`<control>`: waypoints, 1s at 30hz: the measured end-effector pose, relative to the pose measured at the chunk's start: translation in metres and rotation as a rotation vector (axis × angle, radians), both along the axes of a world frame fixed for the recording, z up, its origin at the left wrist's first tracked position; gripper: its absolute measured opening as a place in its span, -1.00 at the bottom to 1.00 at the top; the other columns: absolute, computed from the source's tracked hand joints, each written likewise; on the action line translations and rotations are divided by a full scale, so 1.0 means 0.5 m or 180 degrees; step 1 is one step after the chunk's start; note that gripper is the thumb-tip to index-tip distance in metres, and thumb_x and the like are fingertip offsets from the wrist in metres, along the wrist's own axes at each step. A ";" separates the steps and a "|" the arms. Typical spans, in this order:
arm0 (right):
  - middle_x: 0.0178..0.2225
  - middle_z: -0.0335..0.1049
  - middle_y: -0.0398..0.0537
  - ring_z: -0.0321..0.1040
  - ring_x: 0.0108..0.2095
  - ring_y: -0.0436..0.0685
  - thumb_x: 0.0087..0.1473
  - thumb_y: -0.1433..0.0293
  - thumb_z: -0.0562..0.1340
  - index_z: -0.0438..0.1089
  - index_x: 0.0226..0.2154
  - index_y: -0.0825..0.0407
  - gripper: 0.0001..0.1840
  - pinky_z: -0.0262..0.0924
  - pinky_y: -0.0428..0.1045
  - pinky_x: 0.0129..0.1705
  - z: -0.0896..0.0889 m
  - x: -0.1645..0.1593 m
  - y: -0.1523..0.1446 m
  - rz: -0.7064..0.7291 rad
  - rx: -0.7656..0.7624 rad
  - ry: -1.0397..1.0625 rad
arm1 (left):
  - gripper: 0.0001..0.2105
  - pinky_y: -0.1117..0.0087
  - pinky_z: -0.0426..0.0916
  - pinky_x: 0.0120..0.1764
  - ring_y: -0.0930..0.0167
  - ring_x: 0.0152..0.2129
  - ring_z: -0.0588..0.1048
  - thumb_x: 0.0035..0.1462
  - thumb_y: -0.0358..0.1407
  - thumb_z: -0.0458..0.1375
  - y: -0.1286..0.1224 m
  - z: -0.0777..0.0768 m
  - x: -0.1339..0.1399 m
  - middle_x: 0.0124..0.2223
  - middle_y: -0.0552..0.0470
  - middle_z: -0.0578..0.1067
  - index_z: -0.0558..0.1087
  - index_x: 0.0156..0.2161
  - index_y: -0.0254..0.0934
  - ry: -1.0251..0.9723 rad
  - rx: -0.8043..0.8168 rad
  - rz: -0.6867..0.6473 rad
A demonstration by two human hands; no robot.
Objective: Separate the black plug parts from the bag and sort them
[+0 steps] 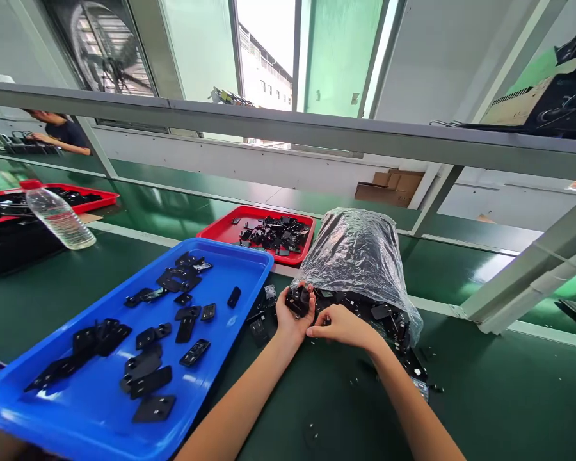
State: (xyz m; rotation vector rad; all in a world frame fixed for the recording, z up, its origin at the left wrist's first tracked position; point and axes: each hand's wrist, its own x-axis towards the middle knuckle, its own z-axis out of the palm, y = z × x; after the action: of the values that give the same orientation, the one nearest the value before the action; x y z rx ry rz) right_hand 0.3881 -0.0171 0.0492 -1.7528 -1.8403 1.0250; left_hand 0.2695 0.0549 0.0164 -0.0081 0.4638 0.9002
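Note:
My left hand is turned palm up, its fingers curled around several small black plastic parts. Close beside it on the right, my right hand has its fingers bent in a pinch; whatever lies between the fingertips is hidden or too small to name. Behind both hands a clear plastic bag lies on its side, its mouth toward me. Black parts spill from the bag onto the green table. More loose parts lie left of my left hand.
A blue tray with scattered black pieces stands on the left. Behind it is a red tray heaped with small parts. A water bottle stands farther left, near another red tray. A metal post rises at right. A person sits far left.

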 end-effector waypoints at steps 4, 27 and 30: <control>-0.59 0.45 -0.09 0.32 -0.54 0.01 0.03 0.30 0.21 0.46 -0.53 0.13 -0.75 0.08 -0.13 -0.49 -0.013 -0.030 0.006 -0.0113 0.0153 -0.0189 | -0.75 0.51 0.45 -0.56 0.46 -0.57 0.48 0.18 -0.25 0.00 -0.002 -0.004 0.005 -0.37 -0.10 0.50 0.45 -0.20 -0.37 0.0035 0.0017 0.0088; -0.32 0.49 -0.08 0.38 -0.36 0.06 0.17 0.42 0.11 0.43 -0.27 0.04 -0.82 0.16 -0.07 -0.30 0.047 0.049 -0.168 -0.0311 0.0894 -0.0893 | -0.63 0.31 0.49 -0.39 0.22 -0.38 0.58 0.19 -0.25 0.03 -0.040 -0.015 0.030 -0.31 -0.25 0.55 0.39 0.00 -0.50 0.0332 0.0297 -0.1608; -0.38 0.49 -0.09 0.37 -0.39 0.09 0.14 0.46 0.12 0.44 -0.34 0.03 -0.82 0.11 -0.06 -0.35 0.093 0.087 -0.175 -0.0394 0.0870 -0.1477 | -0.60 0.20 0.49 -0.32 0.10 -0.24 0.57 0.18 -0.23 0.05 -0.072 -0.021 0.037 -0.21 -0.32 0.56 0.37 0.04 -0.48 0.0240 0.0277 -0.1980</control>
State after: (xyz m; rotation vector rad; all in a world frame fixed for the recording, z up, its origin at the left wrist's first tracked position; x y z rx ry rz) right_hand 0.4316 -0.1046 0.0958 -2.0143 -1.9842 0.3108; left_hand 0.2880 0.0189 0.0057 0.2390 0.4595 0.3086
